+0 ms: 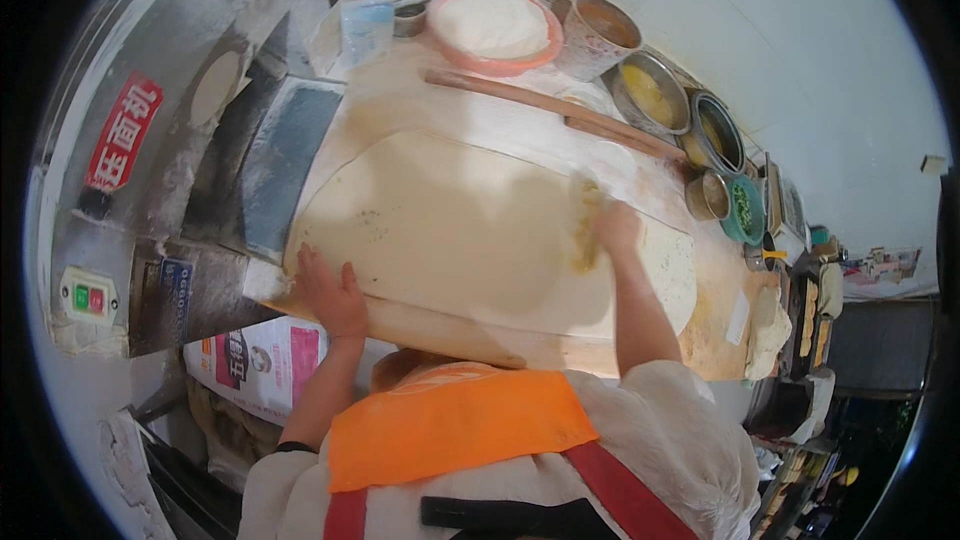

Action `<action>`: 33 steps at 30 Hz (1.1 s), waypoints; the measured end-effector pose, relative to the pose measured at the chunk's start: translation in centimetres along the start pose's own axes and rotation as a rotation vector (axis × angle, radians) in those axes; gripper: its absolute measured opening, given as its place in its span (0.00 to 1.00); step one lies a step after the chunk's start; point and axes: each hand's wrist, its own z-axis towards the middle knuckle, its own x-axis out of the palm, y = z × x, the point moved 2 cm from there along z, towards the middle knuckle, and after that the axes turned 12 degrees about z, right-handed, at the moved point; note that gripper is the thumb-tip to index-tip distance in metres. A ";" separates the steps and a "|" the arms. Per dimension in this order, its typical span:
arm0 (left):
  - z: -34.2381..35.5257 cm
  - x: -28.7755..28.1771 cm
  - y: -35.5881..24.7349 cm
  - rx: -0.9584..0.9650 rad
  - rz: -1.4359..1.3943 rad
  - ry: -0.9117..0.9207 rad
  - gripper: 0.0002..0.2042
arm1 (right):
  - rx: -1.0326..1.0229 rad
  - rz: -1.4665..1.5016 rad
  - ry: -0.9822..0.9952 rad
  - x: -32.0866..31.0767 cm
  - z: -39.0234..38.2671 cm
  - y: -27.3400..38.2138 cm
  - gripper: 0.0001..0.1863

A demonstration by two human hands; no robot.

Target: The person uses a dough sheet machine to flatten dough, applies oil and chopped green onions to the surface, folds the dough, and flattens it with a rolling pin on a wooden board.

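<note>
From where I stood, the broad dough sheet (450, 230) lay flat across the middle of the worktop (722, 305), near side of the rolling pin (520, 95). The left hand (335, 298) was spread wide at its near left edge; the right hand (618, 227) was at a yellowish smear (586, 245) toward the right, its grip impossible to tell. The sheet looked soft, floppy, easily torn, likely slick at the smear; flat palms under the near edge seemed the safest hold.
</note>
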 end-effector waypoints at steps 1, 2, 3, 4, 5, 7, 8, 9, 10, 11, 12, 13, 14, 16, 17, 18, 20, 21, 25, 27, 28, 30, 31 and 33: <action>0.0 0.0 -0.1 0.011 -0.001 -0.003 0.27 | -0.124 0.100 0.012 2.4 0.0 3.0 0.13; -0.1 -0.1 0.1 0.007 -0.009 -0.006 0.27 | -0.174 0.102 0.035 3.3 -1.4 8.7 0.11; -0.1 -0.1 0.2 0.000 -0.018 -0.012 0.27 | -0.347 0.156 0.023 4.1 -2.8 13.4 0.09; 0.0 0.0 0.3 0.000 -0.033 -0.017 0.26 | -0.527 0.186 0.013 4.9 -3.9 17.7 0.08; 0.0 0.1 0.4 -0.010 -0.039 -0.012 0.26 | -0.626 0.177 0.056 6.2 -4.8 21.3 0.07; 0.1 0.1 0.1 -0.013 -0.058 0.001 0.26 | -0.864 0.283 0.012 9.3 -6.8 27.7 0.05; 0.1 0.2 0.1 -0.024 -0.045 0.015 0.26 | -0.959 0.239 0.048 9.9 -8.7 30.2 0.04; 0.0 0.1 0.1 -0.029 -0.033 0.032 0.26 | -1.041 0.364 0.077 10.5 -10.8 31.5 0.04; 0.1 0.1 -0.2 -0.029 -0.025 0.047 0.26 | -1.183 0.348 0.103 11.8 -12.4 32.3 0.04; 0.1 0.1 -0.3 -0.042 -0.048 0.048 0.26 | -1.325 0.326 0.129 12.7 -13.5 32.1 0.05; 0.1 0.0 0.0 -0.065 -0.069 0.046 0.27 | -1.393 0.316 0.162 12.1 -14.4 30.9 0.05; 0.0 0.0 0.3 -0.088 -0.092 0.047 0.27 | -1.458 0.304 0.197 10.9 -15.4 29.4 0.05; -0.1 0.3 0.3 -0.090 -0.050 0.041 0.27 | -1.514 0.283 0.229 9.8 -15.4 27.4 0.05; -0.2 1.1 0.6 -0.085 0.026 0.032 0.27 | -1.494 0.210 0.228 8.2 -12.2 22.3 0.05; -0.3 1.4 0.6 -0.088 0.040 0.036 0.27 | -1.479 0.170 0.231 7.4 -10.2 19.2 0.04; -0.3 1.5 0.7 -0.095 0.054 0.035 0.26 | -1.444 0.098 0.241 6.4 -7.9 15.9 0.03; -0.3 1.6 0.7 -0.086 0.106 0.020 0.26 | -1.354 -0.058 0.200 4.9 -3.2 7.9 0.02; -0.2 1.8 1.0 -0.063 0.104 -0.005 0.26 | -1.304 -0.140 0.153 4.2 -1.1 3.1 0.02; 0.2 2.5 1.1 0.000 0.159 -0.068 0.26 | -0.956 0.085 0.007 -1.2 4.4 -17.7 0.10; 0.0 2.8 1.5 0.033 0.193 -0.107 0.26 | -0.708 0.137 -0.090 -3.6 3.3 -25.0 0.13; -0.3 2.7 1.4 0.020 0.199 -0.085 0.26 | -0.565 0.172 -0.108 -3.8 1.9 -27.0 0.15; 0.3 2.6 1.3 0.007 0.212 -0.048 0.27 | -0.341 0.184 -0.269 -1.4 -1.9 -28.9 0.13; 0.4 2.5 1.5 0.003 0.211 -0.068 0.27 | -0.227 0.136 -0.267 -0.1 -4.5 -27.9 0.12; 0.1 2.6 1.8 -0.024 0.200 -0.106 0.28 | -0.142 0.069 -0.235 2.0 -10.1 -23.7 0.10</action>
